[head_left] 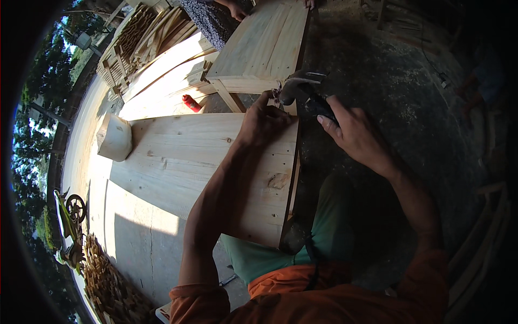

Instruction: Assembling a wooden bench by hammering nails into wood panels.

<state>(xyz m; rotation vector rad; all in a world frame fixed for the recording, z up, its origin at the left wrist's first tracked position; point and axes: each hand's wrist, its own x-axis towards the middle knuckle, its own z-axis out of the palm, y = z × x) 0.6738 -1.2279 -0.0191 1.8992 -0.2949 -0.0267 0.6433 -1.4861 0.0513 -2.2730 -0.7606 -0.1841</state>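
My right hand (pixel 353 132) is wrapped round the black handle of a claw hammer (pixel 297 86). The hammer's head is up by the fingertips of my left hand (pixel 264 121), with its claw pointing right. My left hand is over the far right corner of a pale wooden tabletop (pixel 183 156). Its thumb and fingers are pinched together; what they hold is too small or hidden to make out. Just beyond my left fingers is the near end of a second wooden table (pixel 259 46). Dark nail marks dot the right edge of the nearer tabletop.
Another person's hand (pixel 236 12) rests at the far table. A pale, rounded block-like object (pixel 114 137) sits at the nearer tabletop's left end. A red bottle (pixel 191 103) lies beyond it. Stacked wood strips (pixel 143 32), a scrap pile (pixel 110 286) and a motorbike (pixel 69 227) are at left.
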